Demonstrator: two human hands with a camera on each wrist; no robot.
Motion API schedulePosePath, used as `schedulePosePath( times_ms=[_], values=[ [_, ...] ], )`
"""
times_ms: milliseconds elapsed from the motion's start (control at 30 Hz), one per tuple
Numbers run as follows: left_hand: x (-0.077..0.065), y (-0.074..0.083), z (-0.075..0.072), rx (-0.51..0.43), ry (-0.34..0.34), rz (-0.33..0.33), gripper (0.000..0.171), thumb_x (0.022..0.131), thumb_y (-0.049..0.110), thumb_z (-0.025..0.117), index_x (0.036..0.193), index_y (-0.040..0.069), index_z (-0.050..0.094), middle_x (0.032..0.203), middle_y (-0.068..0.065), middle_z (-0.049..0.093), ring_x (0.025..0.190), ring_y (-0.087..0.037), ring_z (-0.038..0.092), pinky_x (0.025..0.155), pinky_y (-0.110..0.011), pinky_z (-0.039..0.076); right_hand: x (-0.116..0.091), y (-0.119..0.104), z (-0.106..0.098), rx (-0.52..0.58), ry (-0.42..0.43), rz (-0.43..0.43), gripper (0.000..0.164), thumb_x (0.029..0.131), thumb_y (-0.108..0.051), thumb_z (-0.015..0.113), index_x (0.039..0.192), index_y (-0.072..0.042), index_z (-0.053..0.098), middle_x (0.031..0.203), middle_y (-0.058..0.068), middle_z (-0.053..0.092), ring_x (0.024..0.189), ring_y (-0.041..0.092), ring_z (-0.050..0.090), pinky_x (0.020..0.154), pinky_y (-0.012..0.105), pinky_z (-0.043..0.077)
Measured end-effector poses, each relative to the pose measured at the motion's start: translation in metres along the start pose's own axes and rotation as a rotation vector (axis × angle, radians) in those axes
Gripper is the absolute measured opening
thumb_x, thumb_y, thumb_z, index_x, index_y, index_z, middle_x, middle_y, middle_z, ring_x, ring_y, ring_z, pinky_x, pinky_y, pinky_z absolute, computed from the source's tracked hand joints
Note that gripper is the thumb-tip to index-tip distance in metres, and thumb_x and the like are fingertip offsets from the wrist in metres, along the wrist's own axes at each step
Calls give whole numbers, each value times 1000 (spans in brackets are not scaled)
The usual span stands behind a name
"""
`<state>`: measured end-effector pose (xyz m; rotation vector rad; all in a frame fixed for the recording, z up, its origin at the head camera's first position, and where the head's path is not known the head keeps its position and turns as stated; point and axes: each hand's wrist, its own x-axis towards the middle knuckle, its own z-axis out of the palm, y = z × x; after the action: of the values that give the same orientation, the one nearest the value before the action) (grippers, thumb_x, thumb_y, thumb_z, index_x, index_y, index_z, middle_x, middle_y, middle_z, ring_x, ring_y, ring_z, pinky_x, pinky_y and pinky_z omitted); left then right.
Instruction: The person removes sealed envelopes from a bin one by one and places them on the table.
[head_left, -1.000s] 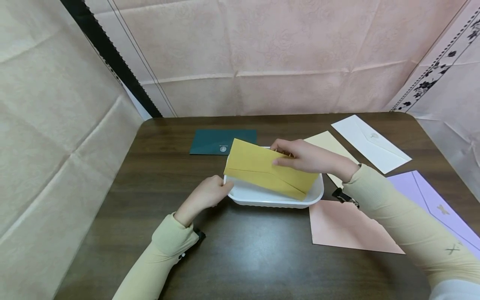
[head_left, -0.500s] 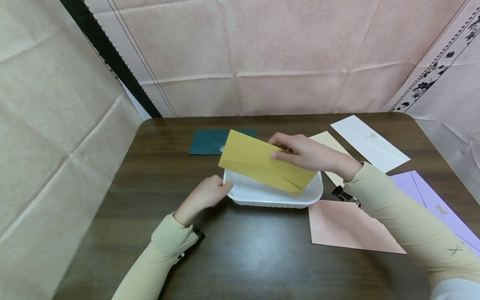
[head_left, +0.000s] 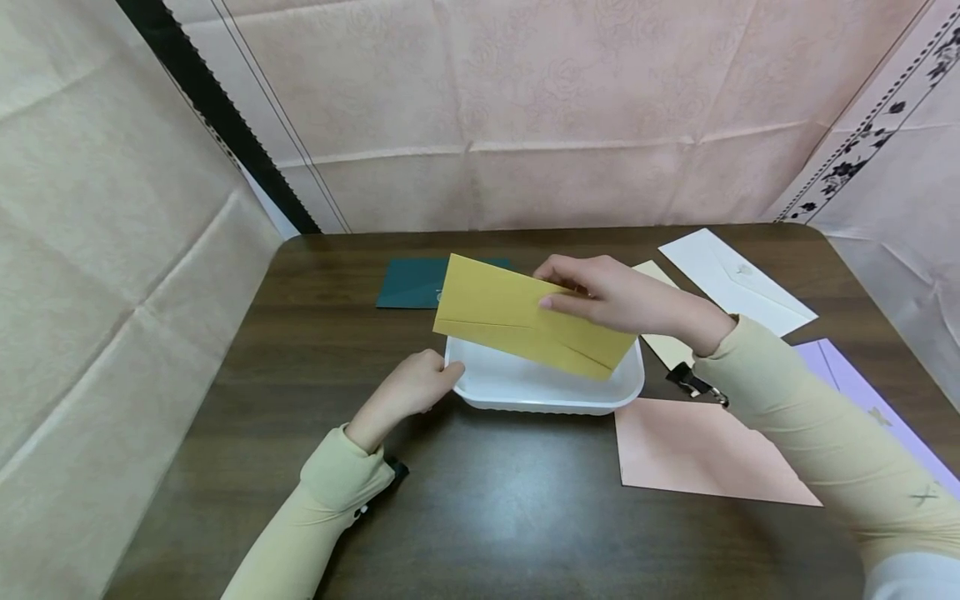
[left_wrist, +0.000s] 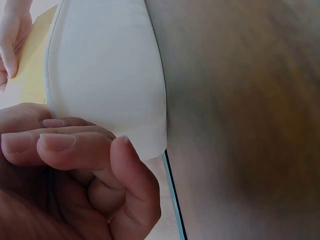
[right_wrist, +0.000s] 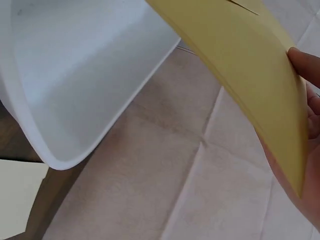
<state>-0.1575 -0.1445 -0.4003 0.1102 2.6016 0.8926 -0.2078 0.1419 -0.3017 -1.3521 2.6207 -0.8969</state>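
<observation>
A yellow envelope (head_left: 517,312) is held tilted above the white plastic tray (head_left: 540,392). My right hand (head_left: 607,292) pinches its upper edge, thumb on the near face and fingers behind. The right wrist view shows the envelope (right_wrist: 245,65) bowed, apart from the tray (right_wrist: 95,65). At the tray's left end my left hand (head_left: 416,383) grips the rim between thumb and curled fingers. In the left wrist view those curled fingers (left_wrist: 75,150) lie beside the tray's outer wall (left_wrist: 107,65).
Behind the tray lies a dark green envelope (head_left: 408,283), partly covered. To the right are a cream envelope (head_left: 667,346), a white envelope (head_left: 738,279), a purple envelope (head_left: 862,400) and a pink envelope (head_left: 697,454). All rest on the brown wooden table (head_left: 487,500).
My right hand has lifted the yellow envelope up and slightly left, out of the tray, and it now covers more of the green envelope. My left hand stays at the tray rim.
</observation>
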Motion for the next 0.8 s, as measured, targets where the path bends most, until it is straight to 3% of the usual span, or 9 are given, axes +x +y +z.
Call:
schedulePosePath(
  times_ms=[300, 600, 667, 733, 800],
  values=[
    [-1, 1, 0, 1, -8, -2, 45, 91, 33, 43, 52, 11, 40, 45, 0, 36, 39, -15, 34, 41, -26, 26, -5, -9, -8, -22, 0, -3, 25, 94, -37, 52, 113, -21, 57, 83, -9, 58, 64, 8, 44, 65, 26, 41],
    [-1, 0, -1, 15, -9, 14, 42, 93, 33, 41, 57, 10, 44, 46, 0, 39, 39, -15, 36, 41, -26, 27, -12, -21, -10, 0, -44, 15, 26, 94, -39, 52, 114, -24, 55, 96, -14, 61, 79, 3, 55, 72, 26, 45],
    [-1, 0, -1, 10, -7, 33, 36, 94, 32, 40, 69, 10, 54, 49, -1, 40, 40, -15, 38, 42, -27, 29, -13, -24, -10, 7, -54, 2, 26, 95, -38, 51, 115, -22, 55, 95, -13, 61, 78, 4, 55, 72, 26, 45],
    [-1, -1, -1, -4, -3, 67, 32, 96, 34, 39, 93, 11, 62, 56, -2, 45, 40, -16, 39, 42, -27, 32, -14, -26, -9, 11, -60, -11, 26, 95, -37, 51, 115, -21, 56, 95, -13, 61, 77, 4, 54, 72, 26, 45],
    [-1, -2, -1, -27, -5, 97, 36, 98, 39, 39, 118, 16, 58, 63, -4, 49, 40, -17, 42, 42, -29, 35, -15, -29, -8, 13, -65, -24, 26, 95, -37, 51, 115, -21, 55, 95, -13, 61, 76, 4, 53, 71, 26, 44]
  ],
)
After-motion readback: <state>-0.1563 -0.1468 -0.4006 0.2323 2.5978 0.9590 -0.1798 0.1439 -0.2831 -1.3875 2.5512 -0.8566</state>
